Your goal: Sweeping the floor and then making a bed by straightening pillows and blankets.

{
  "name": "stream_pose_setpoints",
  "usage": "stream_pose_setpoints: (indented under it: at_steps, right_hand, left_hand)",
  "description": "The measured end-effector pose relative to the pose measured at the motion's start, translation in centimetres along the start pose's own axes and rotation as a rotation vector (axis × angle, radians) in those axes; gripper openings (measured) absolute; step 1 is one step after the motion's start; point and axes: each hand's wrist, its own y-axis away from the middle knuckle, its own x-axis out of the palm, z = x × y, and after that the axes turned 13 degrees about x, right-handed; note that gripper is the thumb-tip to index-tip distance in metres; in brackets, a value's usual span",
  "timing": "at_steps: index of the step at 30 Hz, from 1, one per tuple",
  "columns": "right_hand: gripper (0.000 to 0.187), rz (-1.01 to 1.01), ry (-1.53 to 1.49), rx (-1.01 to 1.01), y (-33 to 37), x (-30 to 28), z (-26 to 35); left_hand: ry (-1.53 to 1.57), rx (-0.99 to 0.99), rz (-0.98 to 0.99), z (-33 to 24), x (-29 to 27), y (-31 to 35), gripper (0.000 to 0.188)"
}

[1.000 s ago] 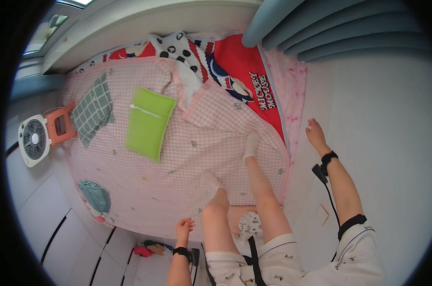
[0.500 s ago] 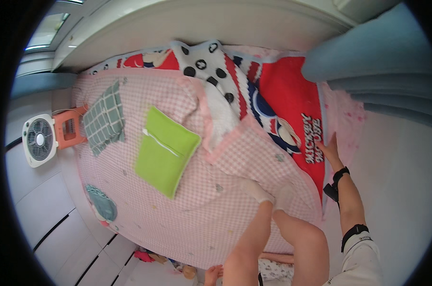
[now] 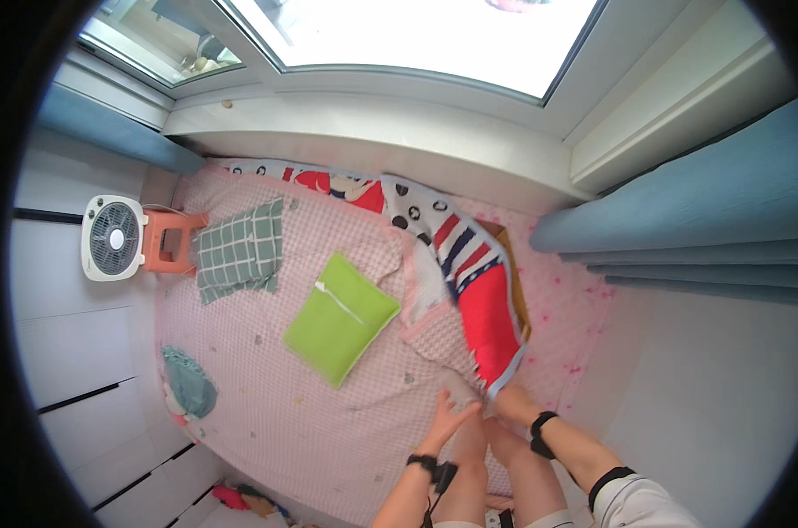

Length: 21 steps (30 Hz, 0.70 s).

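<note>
Red/striped blanket (image 3: 482, 304) corner gripped by right hand (image 3: 513, 405); left hand (image 3: 452, 415) open, fingers spread, on pink bed (image 3: 267, 414).

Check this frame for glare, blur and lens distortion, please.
Head view: the window is blown out white; strong fisheye bends the sill and the curtain near the rim; black corners; the green pillow is sharp; both hands, left hand and right hand, look slightly soft.

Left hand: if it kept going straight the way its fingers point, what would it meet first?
The left hand points up and to the right, at the corner of the red patterned blanket that the right hand grips. It would probably meet that pink-backed corner first, though depth is unclear.
</note>
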Motion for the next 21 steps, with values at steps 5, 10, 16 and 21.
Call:
stream_pose_setpoints:
  at_steps: [5, 10, 16, 21]
  right_hand:
    - [0.024, 0.229, -0.134, 0.097, 2.8, -4.8, 2.2]
    - [0.034, -0.644, -0.613, -0.031, 0.6, -24.9, 0.7]
    - [0.040, -1.116, -1.017, -0.093, 4.6, -51.4, 3.4]
    - [0.050, -1.447, -0.704, -0.314, 10.9, -62.0, 8.8]
  left_hand:
    - [-0.323, -0.051, 0.008, 1.1, 2.5, -3.8, 0.041]
    - [-0.288, 0.026, -0.117, 1.4, 0.3, -1.0, 0.030]
    - [-0.339, -0.152, -0.167, -1.6, -2.1, 1.7, 0.027]
    - [-0.260, -0.145, -0.204, -0.7, -3.5, 2.4, 0.026]
